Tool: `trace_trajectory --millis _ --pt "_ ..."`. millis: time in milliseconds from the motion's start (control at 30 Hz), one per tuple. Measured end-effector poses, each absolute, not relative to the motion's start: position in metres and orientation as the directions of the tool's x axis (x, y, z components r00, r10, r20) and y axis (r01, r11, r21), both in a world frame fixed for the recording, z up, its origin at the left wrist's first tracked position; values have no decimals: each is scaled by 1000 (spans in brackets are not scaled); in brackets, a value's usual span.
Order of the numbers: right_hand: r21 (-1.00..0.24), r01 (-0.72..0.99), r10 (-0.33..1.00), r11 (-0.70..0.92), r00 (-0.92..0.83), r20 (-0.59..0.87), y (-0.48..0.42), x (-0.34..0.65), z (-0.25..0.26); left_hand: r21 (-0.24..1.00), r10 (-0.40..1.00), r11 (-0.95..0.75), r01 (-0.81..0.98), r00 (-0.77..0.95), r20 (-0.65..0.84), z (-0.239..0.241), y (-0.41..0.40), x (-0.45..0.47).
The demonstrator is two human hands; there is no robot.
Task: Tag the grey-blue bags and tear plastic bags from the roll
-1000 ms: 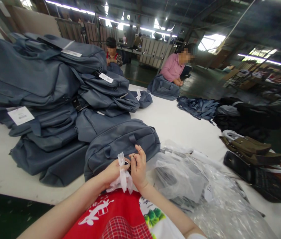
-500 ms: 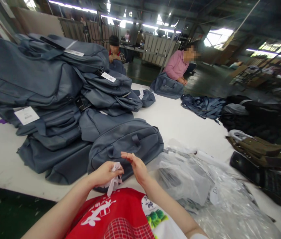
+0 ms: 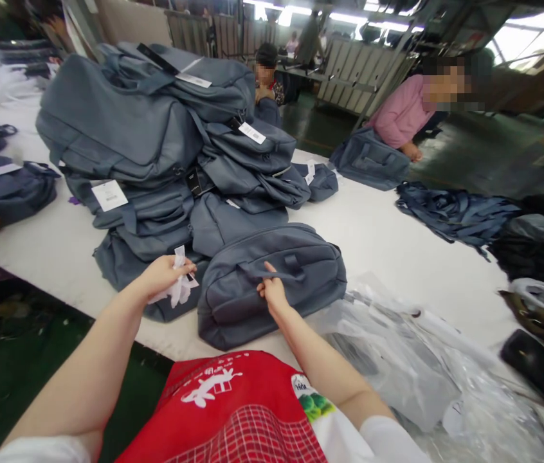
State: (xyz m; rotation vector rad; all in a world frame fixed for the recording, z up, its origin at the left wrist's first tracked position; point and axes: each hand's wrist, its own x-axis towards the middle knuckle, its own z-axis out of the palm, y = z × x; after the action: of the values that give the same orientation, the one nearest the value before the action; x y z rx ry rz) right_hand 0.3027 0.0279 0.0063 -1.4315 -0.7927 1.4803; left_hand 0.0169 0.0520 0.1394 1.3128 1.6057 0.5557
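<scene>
My left hand is closed on a crumpled bunch of thin white paper or plastic, which I cannot tell apart; a small tag with a dark patch shows at its edge. My right hand is closed around the strap handle of a blue-grey duffel bag. The bag lies on the table in front of me, its zipped top tilted away and its handle side facing me. Close behind it rises a pile of similar bags, several with white tags hanging from them.
On the white table, clear plastic bags lie at the right. Beyond them are dark blue straps and a black case. A person in pink leans over another bag at the far edge. Another bag lies at the left.
My view has turned left. My left hand has moved away leftward with the white bunch, and my right hand, open before, has taken hold of the duffel bag's handle.
</scene>
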Motion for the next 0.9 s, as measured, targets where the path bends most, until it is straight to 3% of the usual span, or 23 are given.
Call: trace_trajectory --millis 167,300,533,733,900 --pt "-967 -116 973 -228 -51 -224 61 313 28 839 862 339 426 217 -458 127 81 43" --pt "-978 -32 952 -207 -238 -193 86 307 53 843 814 304 443 339 -472 119 114 62" --pt "-983 186 893 0 -442 -83 127 286 62 820 734 80 567 523 -434 124 154 88" --pt "-978 162 893 -133 -408 -189 141 282 44 700 724 -75 711 521 -452 129 164 93" --pt "-978 171 874 -124 -448 -189 147 295 34 543 742 -179 821 474 -473 122 159 98"
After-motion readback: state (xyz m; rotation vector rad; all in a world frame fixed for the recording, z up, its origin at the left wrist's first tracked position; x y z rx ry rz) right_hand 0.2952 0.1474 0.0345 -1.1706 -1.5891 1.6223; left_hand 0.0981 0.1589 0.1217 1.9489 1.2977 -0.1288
